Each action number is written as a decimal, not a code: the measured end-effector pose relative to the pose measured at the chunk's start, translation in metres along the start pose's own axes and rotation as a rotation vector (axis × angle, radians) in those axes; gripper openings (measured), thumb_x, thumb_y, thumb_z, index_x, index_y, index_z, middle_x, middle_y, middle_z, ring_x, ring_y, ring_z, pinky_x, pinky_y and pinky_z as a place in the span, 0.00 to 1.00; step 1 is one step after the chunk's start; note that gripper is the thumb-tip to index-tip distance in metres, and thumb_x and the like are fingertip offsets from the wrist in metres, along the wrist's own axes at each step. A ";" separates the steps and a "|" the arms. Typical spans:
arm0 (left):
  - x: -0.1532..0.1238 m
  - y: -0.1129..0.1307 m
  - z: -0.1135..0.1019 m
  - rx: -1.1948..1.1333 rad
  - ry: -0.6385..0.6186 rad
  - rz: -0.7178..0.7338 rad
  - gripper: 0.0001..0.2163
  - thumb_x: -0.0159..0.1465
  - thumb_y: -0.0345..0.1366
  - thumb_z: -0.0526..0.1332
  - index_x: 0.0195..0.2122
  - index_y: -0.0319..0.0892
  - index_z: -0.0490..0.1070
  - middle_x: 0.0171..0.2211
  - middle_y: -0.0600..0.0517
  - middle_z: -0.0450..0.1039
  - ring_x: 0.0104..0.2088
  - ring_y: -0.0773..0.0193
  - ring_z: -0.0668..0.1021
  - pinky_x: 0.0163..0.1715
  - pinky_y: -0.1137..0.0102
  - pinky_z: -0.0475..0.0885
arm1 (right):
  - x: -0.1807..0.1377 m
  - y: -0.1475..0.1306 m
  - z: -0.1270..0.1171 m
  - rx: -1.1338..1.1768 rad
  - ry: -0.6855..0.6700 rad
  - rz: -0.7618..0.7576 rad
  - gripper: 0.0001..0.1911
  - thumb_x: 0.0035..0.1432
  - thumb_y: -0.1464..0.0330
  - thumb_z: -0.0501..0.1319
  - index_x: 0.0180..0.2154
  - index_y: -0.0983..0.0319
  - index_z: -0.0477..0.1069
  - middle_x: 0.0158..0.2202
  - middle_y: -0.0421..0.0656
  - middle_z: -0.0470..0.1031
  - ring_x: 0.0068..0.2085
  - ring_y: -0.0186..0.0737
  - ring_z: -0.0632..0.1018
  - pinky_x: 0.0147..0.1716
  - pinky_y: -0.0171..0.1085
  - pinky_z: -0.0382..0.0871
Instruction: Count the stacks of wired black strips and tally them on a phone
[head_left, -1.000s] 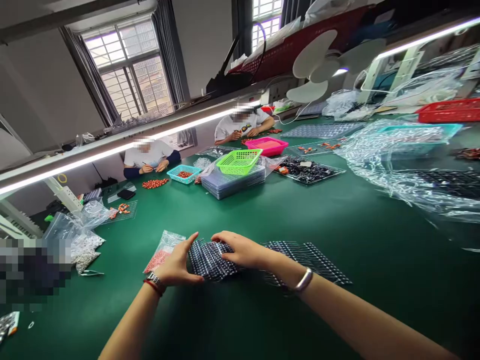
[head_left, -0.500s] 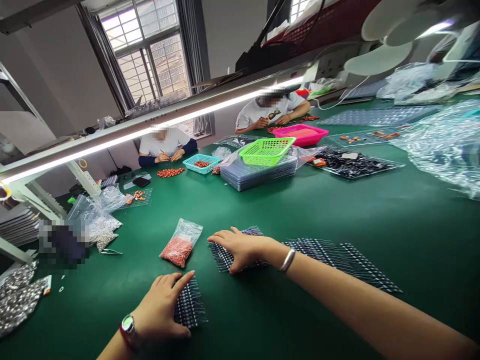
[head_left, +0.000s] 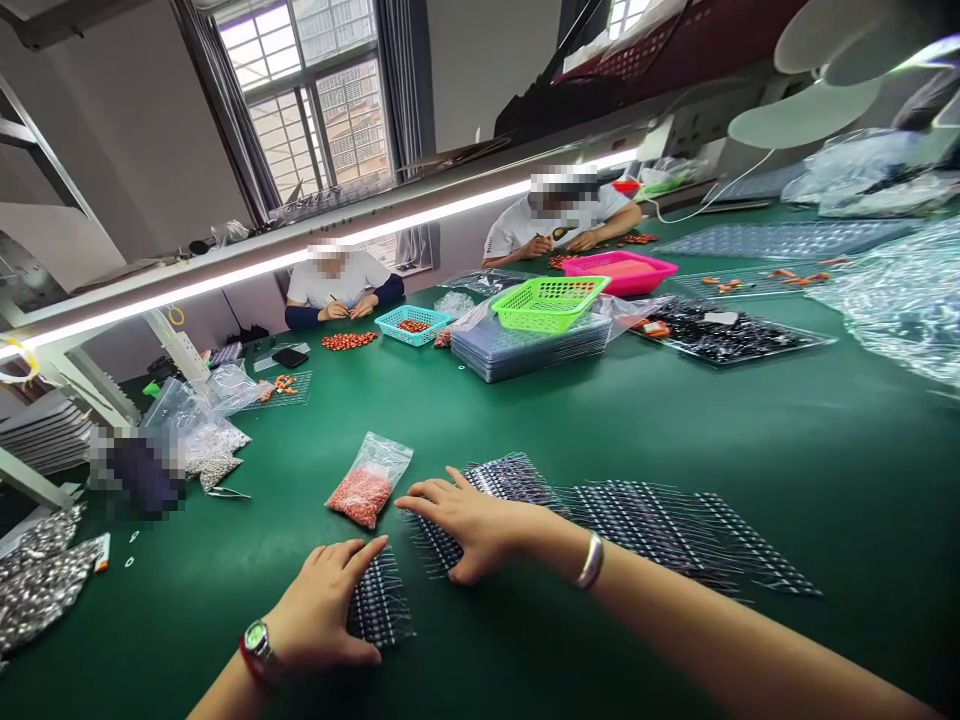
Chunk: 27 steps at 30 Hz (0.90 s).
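My left hand [head_left: 324, 605] lies flat, fingers spread, on a small bundle of dark taped wire components [head_left: 379, 605] near the table's front edge. My right hand [head_left: 466, 520] rests palm down with fingers apart on a longer strip of the same dark components [head_left: 645, 515], which runs off to the right across the green table [head_left: 675, 410]. A small clear bag of red beads [head_left: 367, 485] lies just beyond my left hand, to the left of my right hand.
Two seated people work at the far side by a teal basket [head_left: 414, 323], a green basket [head_left: 551, 300] on stacked trays and a pink tray [head_left: 621, 270]. Clear bags of parts [head_left: 199, 430] lie at left, plastic sheeting [head_left: 900, 300] at right.
A second ago both hands held one bundle together. My left hand then drew a small bundle toward me. Since half a second ago both hands stay nearly still; the view shifted slightly.
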<state>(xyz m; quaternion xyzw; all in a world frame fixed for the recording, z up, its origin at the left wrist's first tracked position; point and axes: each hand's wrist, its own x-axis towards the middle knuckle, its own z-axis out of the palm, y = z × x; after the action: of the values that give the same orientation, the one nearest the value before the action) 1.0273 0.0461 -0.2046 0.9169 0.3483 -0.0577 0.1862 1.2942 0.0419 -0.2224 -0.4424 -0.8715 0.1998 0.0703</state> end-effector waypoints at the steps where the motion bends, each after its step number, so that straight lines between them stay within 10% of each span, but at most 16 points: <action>1: 0.000 0.000 0.000 0.001 -0.003 0.000 0.53 0.40 0.41 0.72 0.65 0.50 0.45 0.62 0.43 0.56 0.60 0.47 0.60 0.60 0.52 0.53 | 0.001 -0.001 0.003 0.003 -0.010 0.001 0.56 0.37 0.64 0.70 0.65 0.64 0.47 0.60 0.61 0.56 0.60 0.62 0.58 0.57 0.67 0.32; 27: 0.088 0.040 0.018 -0.095 0.203 0.166 0.44 0.43 0.40 0.70 0.61 0.42 0.53 0.56 0.42 0.62 0.55 0.49 0.66 0.57 0.55 0.61 | -0.020 0.038 -0.004 0.095 -0.110 0.043 0.59 0.38 0.66 0.71 0.66 0.67 0.41 0.67 0.56 0.45 0.65 0.61 0.47 0.61 0.61 0.26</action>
<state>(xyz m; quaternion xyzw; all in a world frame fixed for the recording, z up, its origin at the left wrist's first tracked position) 1.1202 0.0660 -0.2303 0.9339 0.2905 0.0676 0.1973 1.3357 0.0473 -0.2332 -0.4456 -0.8538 0.2665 0.0390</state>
